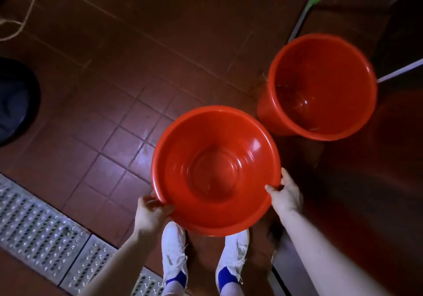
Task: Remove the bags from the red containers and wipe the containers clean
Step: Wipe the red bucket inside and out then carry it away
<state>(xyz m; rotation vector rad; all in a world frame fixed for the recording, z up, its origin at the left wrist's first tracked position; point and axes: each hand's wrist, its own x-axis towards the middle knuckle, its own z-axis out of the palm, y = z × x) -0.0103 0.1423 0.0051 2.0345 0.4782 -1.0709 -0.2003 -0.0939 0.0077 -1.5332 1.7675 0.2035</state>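
So the red container [215,169] looks lifted off the floor [114,89], hanging between both hands right above the person's shoes [174,243]. The left hand [151,213] has its fingers [146,200] curled over the near-left rim. The right hand [286,195] pinches the near-right rim, thumb on top and the other fingers round the outside. No bag in it that I can see, the inside looks bare and glossy.

The second red container [320,85] stands on the floor beyond the right fingers, well apart from them. It also has no bag, and there may be streaks inside, but it's too blurry to call.

What I'd worry about:
- Both grips are on the near edge only, so the far side could dip and the slick rim could slide out of the fingers.
- The tiles ahead of the left fingers shine like they might be wet, so a slip is possible.
- The drain grate [34,227] lies left of the left fingers, an easy place to catch a foot.
- The mop handles [304,14] lean past the second container, and a careless swing could knock them.
- There's no cloth in view and both hands are busy, so I'd guess wiping means setting the container down first.
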